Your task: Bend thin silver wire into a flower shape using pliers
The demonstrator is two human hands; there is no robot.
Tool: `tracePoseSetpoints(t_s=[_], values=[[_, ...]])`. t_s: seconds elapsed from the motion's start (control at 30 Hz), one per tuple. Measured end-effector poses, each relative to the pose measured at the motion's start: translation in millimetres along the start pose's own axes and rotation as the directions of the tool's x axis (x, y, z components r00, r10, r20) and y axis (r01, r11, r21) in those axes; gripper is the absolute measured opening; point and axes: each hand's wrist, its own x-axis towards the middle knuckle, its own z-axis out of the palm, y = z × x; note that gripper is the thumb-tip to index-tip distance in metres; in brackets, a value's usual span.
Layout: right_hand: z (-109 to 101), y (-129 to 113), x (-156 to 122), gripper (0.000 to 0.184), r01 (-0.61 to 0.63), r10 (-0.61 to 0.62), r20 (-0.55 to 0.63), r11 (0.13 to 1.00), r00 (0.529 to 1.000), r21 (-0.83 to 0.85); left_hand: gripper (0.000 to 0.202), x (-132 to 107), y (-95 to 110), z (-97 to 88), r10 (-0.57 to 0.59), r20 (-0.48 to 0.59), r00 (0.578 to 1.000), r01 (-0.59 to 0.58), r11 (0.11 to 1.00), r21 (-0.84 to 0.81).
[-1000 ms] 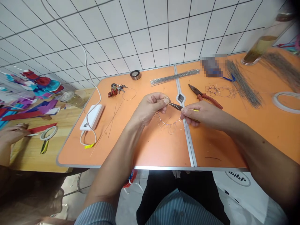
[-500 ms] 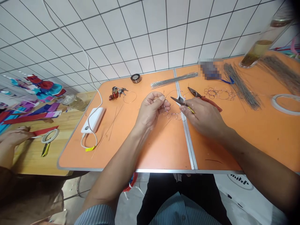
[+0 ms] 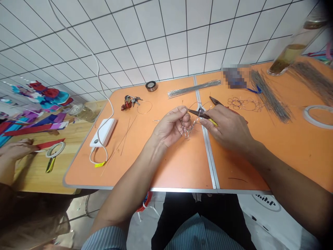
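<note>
My left hand pinches a thin looped wire piece just above the orange table. Small yellow-handled pliers are gripped in my right hand, their dark tip touching the wire near my left fingertips. The two hands meet over the metal seam at the table's middle. Red-handled pliers lie just behind my right hand, partly hidden by it.
A bundle of straight wires, a finished wire flower shape, a dark wire pile, tape rolls, keys, a white power bank with cable and a glass jar lie around. Another person's hand works at the left table.
My hands lowered to the table then drew closer together. The wire piece turned from a flat arc into a bunched, upright shape, and the pliers' tip now grips nearer my left fingers.
</note>
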Motion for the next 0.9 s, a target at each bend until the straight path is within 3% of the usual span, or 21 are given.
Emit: tracePoseSetpoints(t_s=[0.17, 0.33, 0.63, 0.9], values=[[-0.6, 5.7, 1.1, 0.048, 0.052, -0.051, -0.052, 0.998, 0.997, 0.034, 0.021, -2.4, 3.9, 1.4, -0.146, 0.023, 0.989, 0.148, 0.977, -0.154], [-1.3, 7.8, 2.9, 0.050, 0.099, -0.097, -0.074, 0.995, 0.993, 0.012, 0.022, -1.9, 2.7, -3.1, -0.174, 0.064, 0.983, 0.183, 0.963, -0.197], [-11.8, 13.8, 6.6, 0.042, 0.086, -0.087, -0.003, 0.994, 0.996, -0.070, 0.035, -3.1, 5.2, -3.7, -0.181, 0.058, 0.982, 0.178, 0.983, 0.049], [-22.7, 10.5, 12.3, 0.037, 0.096, -0.095, 0.015, 0.991, 0.995, -0.093, 0.037, -3.2, 6.5, -3.7, -0.235, 0.126, 0.964, 0.228, 0.971, 0.074]])
